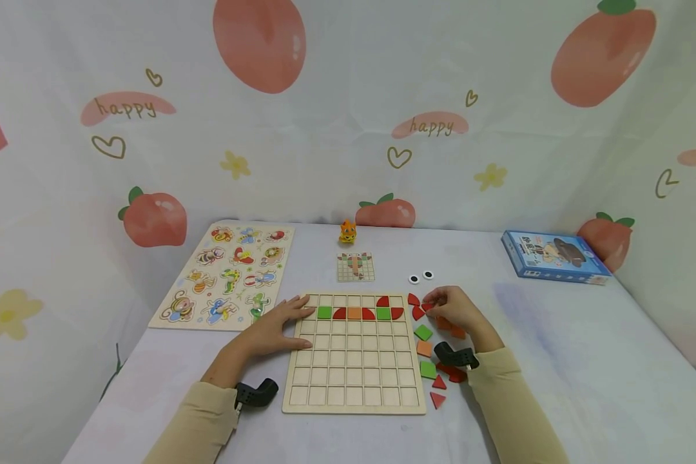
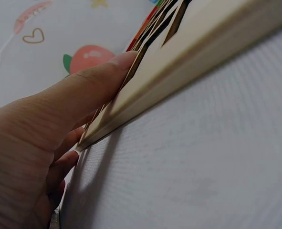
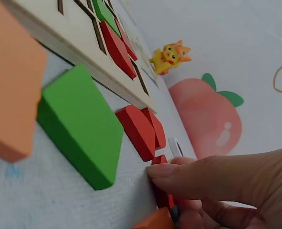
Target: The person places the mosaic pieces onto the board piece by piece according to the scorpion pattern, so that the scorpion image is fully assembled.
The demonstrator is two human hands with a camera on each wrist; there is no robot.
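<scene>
A wooden grid board (image 1: 354, 378) lies on the table. My left hand (image 1: 271, 330) rests on its left edge with fingers spread; the left wrist view shows the thumb on the board's top. Along the board's upper rows sit green squares (image 1: 325, 312), an orange square (image 1: 354, 313) and several red quarter-round pieces (image 1: 383, 301). To the right of the board, my right hand (image 1: 459, 310) pinches a red piece (image 3: 162, 196) between thumb and fingers, low over the table. Two red quarter-round pieces (image 3: 137, 131) and a green square (image 3: 81, 126) lie close by.
More orange squares (image 1: 424, 348) and red triangles (image 1: 437, 399) lie right of the board. Behind it are a pattern card (image 1: 356, 276), a small orange figurine (image 1: 347, 232) and two eye discs (image 1: 414, 279). An insect puzzle (image 1: 209, 283) lies left, a blue box (image 1: 557, 258) back right.
</scene>
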